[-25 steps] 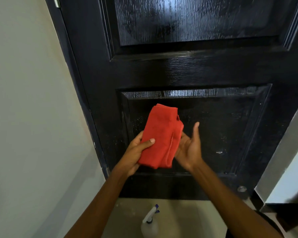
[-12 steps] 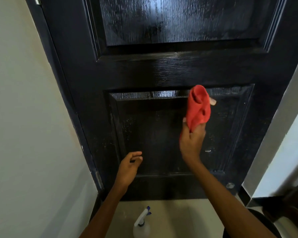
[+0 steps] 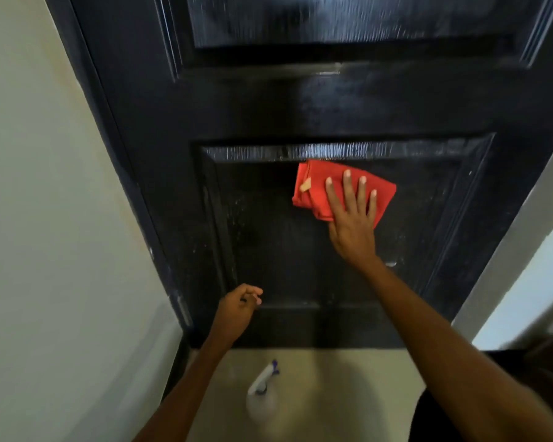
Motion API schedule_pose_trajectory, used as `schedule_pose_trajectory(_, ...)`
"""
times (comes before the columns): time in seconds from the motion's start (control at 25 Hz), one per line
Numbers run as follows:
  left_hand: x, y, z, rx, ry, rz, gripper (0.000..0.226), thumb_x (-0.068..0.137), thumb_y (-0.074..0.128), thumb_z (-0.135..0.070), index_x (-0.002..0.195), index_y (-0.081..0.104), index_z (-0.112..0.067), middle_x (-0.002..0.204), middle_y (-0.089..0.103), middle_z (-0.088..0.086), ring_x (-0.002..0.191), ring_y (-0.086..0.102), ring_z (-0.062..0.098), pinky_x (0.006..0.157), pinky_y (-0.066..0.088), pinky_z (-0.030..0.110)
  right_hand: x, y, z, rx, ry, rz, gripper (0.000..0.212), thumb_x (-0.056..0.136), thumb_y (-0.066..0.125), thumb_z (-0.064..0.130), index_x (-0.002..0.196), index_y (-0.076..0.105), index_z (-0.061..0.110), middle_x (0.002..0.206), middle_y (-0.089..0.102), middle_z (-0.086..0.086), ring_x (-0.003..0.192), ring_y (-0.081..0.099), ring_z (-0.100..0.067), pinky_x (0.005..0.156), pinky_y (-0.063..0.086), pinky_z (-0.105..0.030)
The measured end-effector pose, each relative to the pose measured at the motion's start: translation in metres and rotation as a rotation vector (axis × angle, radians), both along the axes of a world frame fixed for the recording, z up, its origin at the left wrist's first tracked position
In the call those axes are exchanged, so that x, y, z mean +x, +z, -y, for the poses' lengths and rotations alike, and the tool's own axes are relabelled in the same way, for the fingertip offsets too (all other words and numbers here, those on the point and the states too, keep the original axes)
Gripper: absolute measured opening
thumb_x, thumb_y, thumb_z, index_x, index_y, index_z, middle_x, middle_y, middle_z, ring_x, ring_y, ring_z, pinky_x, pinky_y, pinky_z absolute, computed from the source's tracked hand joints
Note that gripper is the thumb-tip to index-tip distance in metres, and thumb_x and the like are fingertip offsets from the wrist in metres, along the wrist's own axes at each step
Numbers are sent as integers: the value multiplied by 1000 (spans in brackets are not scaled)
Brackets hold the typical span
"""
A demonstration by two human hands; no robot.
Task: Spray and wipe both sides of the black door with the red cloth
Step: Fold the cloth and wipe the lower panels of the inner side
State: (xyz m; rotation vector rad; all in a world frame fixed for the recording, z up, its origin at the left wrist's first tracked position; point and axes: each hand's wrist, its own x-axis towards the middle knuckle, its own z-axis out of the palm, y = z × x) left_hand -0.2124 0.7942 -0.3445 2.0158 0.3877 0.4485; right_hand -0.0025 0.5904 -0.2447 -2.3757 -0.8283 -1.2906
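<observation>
Two hands: right hand (image 3: 351, 215) flat, fingers straight on red cloth (image 3: 316, 189); left hand (image 3: 238, 309) loosely curled, empty.

The single head-worn camera looks forward and steeply down, close to the black door (image 3: 300, 106) and the floor (image 3: 348, 393) below it.

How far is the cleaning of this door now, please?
Done, apparently: white spray droplets speckle the recessed lower panel of the black wooden door, and the white plastic spray bottle stands on the floor. In hand: the right hand presses the folded red cloth flat at that panel's top; the left hand holds nothing. Left: the remaining panel, and the unseen other side.
</observation>
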Motion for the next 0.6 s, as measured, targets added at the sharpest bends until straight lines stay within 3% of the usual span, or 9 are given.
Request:
schedule_pose_trajectory(0.12, -25, -81, -7, 82, -1, -172, 33, 94, 55, 5, 101, 67, -25, 106, 73, 3, 101, 69, 16, 99, 53, 43, 12, -13, -5, 7, 11, 16, 68, 102, 49, 33, 164, 22, 24, 169, 17, -17, 154, 12, -46, 121, 12, -68)
schedule_pose_trajectory(0.2, -44, -131, -12, 141, -30, -299, 37, 95, 54, 4, 123, 63, -18, 126, 67, 7, 118, 63, 20, 106, 49, 43, 21, -22, -5, -13, 0, 55, 64, 105, 47, 39, 163, 24, 24, 167, 23, -19, 152, 19, -49, 120, 15, -70)
schedule_pose_trajectory(0.28, -64, -172, -21, 192, -76, -481, 54, 95, 56, 2, 144, 48, -19, 149, 51, 6, 137, 49, 22, 116, 40, 40, 27, -26, -9, -18, -20, 112, 61, 106, 47, 40, 162, 26, 24, 165, 29, -20, 149, 25, -52, 118, 18, -71)
schedule_pose_trajectory(0.4, -92, -226, -29, 212, -175, -717, 85, 90, 65, -2, 158, 21, -27, 165, 27, 3, 150, 31, 23, 121, 33, 42, 35, -33, -17, 3, -65, 173, 59, 106, 53, 38, 160, 33, 22, 160, 38, -21, 144, 35, -54, 115, 24, -71)
schedule_pose_trajectory(0.48, -94, -238, -22, 189, -244, -733, 102, 86, 76, -18, 161, 8, -29, 167, 19, -1, 151, 25, 24, 120, 29, 45, 36, -33, -19, 14, -92, 228, 56, 106, 54, 39, 157, 38, 22, 157, 43, -21, 141, 40, -54, 113, 28, -71)
schedule_pose_trajectory(0.6, -72, -243, -8, 65, -272, -669, 118, 74, 88, -33, 162, 9, -27, 164, 25, -5, 148, 30, 20, 117, 30, 38, 35, -35, -19, -3, -66, 249, 52, 108, 48, 45, 154, 46, 21, 154, 46, -21, 138, 43, -54, 112, 29, -71)
